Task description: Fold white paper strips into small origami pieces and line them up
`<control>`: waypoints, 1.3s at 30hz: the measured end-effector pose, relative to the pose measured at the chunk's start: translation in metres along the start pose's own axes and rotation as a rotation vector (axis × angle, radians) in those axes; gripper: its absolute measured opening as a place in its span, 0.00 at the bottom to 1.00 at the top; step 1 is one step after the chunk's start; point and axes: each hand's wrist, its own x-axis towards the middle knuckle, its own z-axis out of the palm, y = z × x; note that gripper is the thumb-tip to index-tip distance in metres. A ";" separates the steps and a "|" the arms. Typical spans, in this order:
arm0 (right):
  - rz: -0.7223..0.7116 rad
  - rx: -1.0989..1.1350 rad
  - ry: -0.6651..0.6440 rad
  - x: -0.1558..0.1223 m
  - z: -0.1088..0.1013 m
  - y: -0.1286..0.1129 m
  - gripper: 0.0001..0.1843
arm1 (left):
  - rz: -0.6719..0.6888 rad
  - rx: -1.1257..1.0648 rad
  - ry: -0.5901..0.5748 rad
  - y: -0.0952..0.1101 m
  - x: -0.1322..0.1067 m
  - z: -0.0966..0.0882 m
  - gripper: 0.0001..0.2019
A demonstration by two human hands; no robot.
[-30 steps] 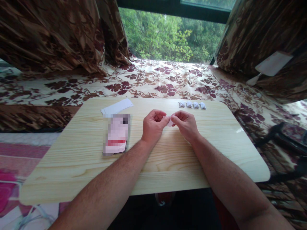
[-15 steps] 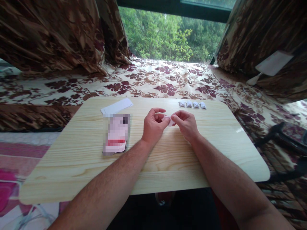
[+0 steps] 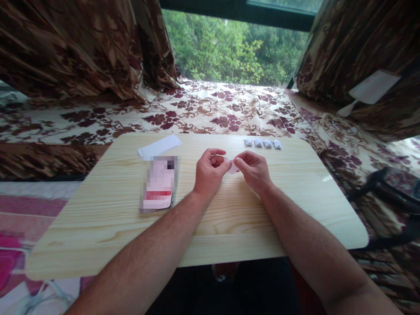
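Over the middle of a light wooden table (image 3: 229,227), my left hand (image 3: 210,173) and my right hand (image 3: 254,170) meet fingertip to fingertip. Both pinch a small piece of white paper (image 3: 233,167) between them, most of it hidden by the fingers. Several small folded white paper pieces (image 3: 263,143) lie in a row near the table's far edge, behind my right hand. A stack of white paper strips (image 3: 159,146) lies at the far left of the table.
A phone (image 3: 159,183) lies flat left of my left hand. Floral cloth (image 3: 213,111) covers the ledge behind the table, with brown curtains (image 3: 72,48) on both sides of a window. A dark stand (image 3: 383,188) sits at the right.
My left index finger has lifted slightly and the fingers have shifted on the small paper. Both hands stay in the same place.
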 end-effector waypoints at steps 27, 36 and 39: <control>0.020 -0.116 -0.018 -0.001 0.000 0.001 0.11 | -0.037 0.010 -0.005 0.001 0.002 -0.002 0.18; 0.014 -0.174 -0.046 -0.001 -0.001 0.002 0.10 | -0.031 0.011 -0.023 -0.003 0.004 -0.004 0.20; 0.019 -0.195 -0.048 -0.001 -0.002 0.002 0.10 | -0.045 0.007 -0.020 -0.003 0.004 -0.004 0.20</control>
